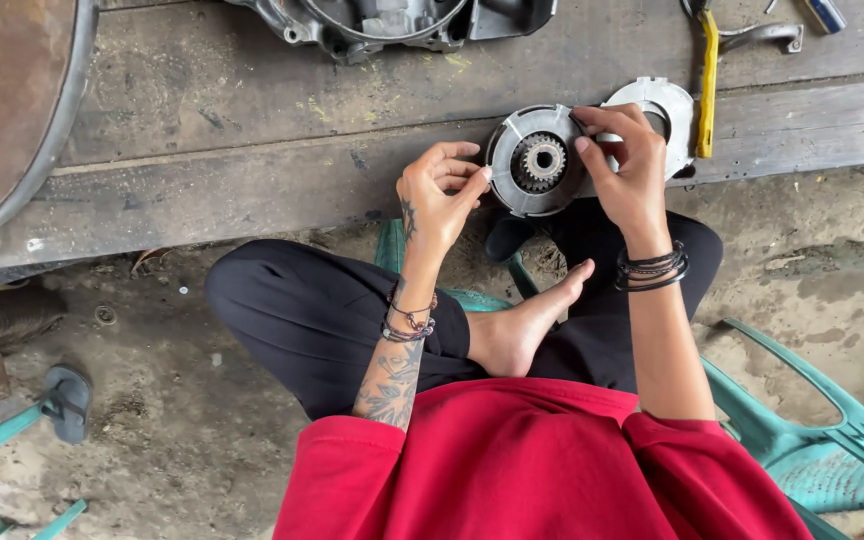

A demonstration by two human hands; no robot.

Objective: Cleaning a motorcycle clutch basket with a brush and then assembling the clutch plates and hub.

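A round metal clutch assembly (537,160) sits at the near edge of the worn wooden counter (252,170), right in front of the seated person's knees. It is a grey disc with a bright machined rim, flat segments divided by narrow slots, and a dark recessed centre that carries a small toothed gear with a hole through its middle. The surfaces look dull and slightly oily.

The left hand (437,195) is curled, its thumb and forefinger pinched against the left rim of the assembly. The right hand (627,165) reaches over from the other side, fingertips gripping the upper right edge of the rim, so the part is held between both hands.

Just behind the right hand, partly hidden by it, lies a pale round metal plate (667,110). A yellow-handled tool (709,85) lies beside that plate, and a dark engine casing (392,22) rests at the far edge of the counter. The person sits on a green plastic chair (812,430).
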